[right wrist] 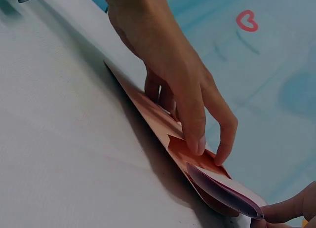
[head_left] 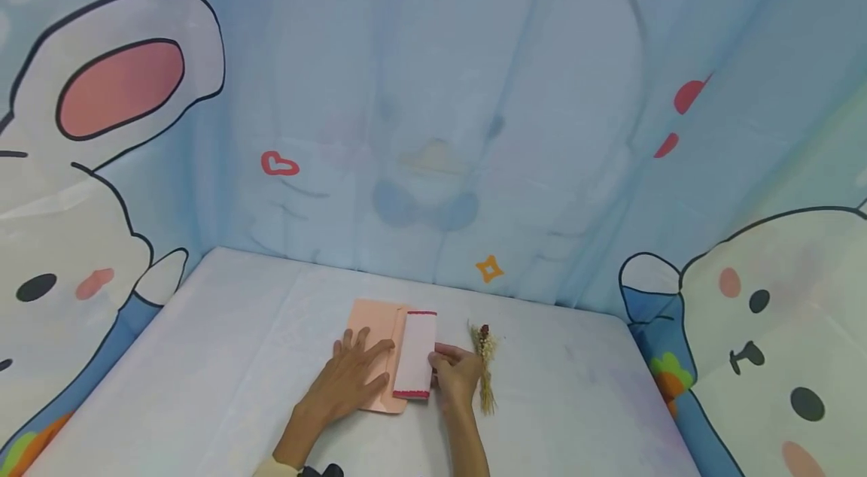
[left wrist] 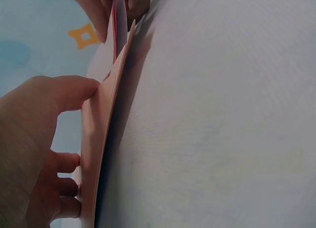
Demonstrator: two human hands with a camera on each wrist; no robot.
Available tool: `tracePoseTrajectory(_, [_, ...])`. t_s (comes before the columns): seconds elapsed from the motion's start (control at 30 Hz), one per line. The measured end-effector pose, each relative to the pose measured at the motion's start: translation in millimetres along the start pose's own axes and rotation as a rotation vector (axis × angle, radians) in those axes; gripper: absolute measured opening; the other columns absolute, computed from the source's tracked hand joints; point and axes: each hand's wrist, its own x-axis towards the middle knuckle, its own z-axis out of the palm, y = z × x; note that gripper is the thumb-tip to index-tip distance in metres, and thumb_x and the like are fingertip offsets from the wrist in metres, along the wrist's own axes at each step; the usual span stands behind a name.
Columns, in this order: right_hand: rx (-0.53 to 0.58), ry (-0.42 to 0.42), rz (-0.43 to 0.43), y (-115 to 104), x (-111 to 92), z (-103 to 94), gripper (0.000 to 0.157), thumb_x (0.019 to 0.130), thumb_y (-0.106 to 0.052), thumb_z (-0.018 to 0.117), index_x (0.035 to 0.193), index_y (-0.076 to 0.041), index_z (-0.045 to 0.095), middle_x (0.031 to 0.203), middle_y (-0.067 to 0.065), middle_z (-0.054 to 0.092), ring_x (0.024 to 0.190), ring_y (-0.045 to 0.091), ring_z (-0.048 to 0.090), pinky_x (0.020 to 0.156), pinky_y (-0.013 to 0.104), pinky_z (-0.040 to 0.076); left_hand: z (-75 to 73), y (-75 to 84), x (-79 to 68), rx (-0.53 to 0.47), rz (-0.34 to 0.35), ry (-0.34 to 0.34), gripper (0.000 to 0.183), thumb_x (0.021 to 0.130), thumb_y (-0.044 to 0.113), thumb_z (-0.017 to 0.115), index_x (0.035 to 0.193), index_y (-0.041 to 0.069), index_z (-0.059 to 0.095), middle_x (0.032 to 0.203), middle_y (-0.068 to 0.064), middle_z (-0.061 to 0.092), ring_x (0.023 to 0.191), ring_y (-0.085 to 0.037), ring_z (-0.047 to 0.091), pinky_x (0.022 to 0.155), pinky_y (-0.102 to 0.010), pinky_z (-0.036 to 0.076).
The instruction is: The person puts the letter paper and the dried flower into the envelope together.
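A peach envelope (head_left: 372, 313) lies on the white-covered table, and my left hand (head_left: 352, 378) rests on it with fingers spread. In the left wrist view the thumb and fingers of that hand (left wrist: 29, 119) touch the envelope's upper face. A folded white paper (head_left: 416, 353) with red edges lies at the envelope's right side. Its right edge is pinched between the thumb and fingers of my right hand (head_left: 460, 373). Seen from the right wrist, the folded paper (right wrist: 224, 191) bows open at its end and partly overlaps the envelope's open flap end (right wrist: 192, 154).
Just right of my right hand lies a small bunch of dried flowers (head_left: 485, 360). The white tabletop (head_left: 576, 402) stretches to both sides. Behind it hangs a blue cartoon-printed curtain (head_left: 433, 86). A dark object (head_left: 323, 471) shows at my left wrist.
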Motion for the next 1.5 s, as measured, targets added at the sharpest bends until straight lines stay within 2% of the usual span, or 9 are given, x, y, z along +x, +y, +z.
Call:
tracePoseTrajectory(0.37, [-0.132,0.067,-0.073,3,-2,19.1,0.012,0.091,0.005,0.077,0.103,0.005,0.08,0.087,0.017,0.079,0.063,0.014,0.068,0.048,0.021,0.054,0.3,-4.4,0.9,0.005,0.01,0.001,0.052,0.108,0.041,0.063,0.156,0.022,0.056,0.17,-0.032,0.039,0.157,-0.067,0.03,0.128,-0.075,0.028])
tracePoseTrajectory(0.67, [-0.228,0.1,-0.181,2,-6,29.5,0.008,0.088,0.006,0.08,0.096,0.004,0.082,0.081,0.015,0.078,0.057,0.014,0.064,0.048,0.022,0.053,-0.2,-4.9,1.1,0.001,-0.003,-0.016,0.055,0.105,0.04,0.064,0.157,0.023,0.056,0.171,-0.032,0.038,0.158,-0.066,0.029,0.129,-0.075,0.028])
tracePoseTrajectory(1.0, [-0.306,0.125,-0.293,0,-7,41.2,0.005,0.086,0.007,0.081,0.089,0.005,0.083,0.075,0.014,0.077,0.065,0.019,0.067,0.057,0.022,0.051,0.1,-6.8,1.9,-0.004,0.001,-0.008,0.056,0.104,0.04,0.063,0.157,0.023,0.056,0.17,-0.032,0.039,0.158,-0.066,0.03,0.128,-0.075,0.029])
tracePoseTrajectory(1.5, [-0.313,0.071,-0.354,3,-10,58.3,0.009,0.084,0.013,0.08,0.09,0.007,0.083,0.077,0.015,0.079,0.068,0.021,0.072,0.062,0.03,0.059,-0.2,-6.2,4.1,0.019,0.016,0.007,0.055,0.103,0.036,0.065,0.156,0.022,0.058,0.168,-0.031,0.043,0.155,-0.065,0.035,0.126,-0.075,0.032])
